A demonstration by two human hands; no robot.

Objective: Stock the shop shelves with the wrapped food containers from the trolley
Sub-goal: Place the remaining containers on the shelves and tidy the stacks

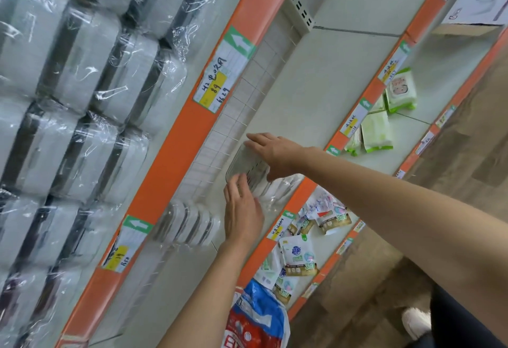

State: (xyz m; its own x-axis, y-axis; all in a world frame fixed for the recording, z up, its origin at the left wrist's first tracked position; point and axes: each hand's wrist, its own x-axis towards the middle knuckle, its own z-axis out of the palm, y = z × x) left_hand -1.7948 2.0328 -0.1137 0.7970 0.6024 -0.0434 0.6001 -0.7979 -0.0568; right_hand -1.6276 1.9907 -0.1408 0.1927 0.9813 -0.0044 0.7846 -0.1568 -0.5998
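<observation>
Clear-wrapped plastic food container stack [247, 167], pressed by flat, straight-fingered left hand [243, 210] and right hand [272, 152], should slide squarely against white wire grid [239, 106].

left hand [243, 210] bare | right hand [275, 152] bare | trousers [456, 320] dark | shoe [415, 321] white

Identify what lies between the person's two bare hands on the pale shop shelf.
The head view shows a clear, film-wrapped stack of plastic food containers between the left hand and the right hand; both hands rest on it.
</observation>
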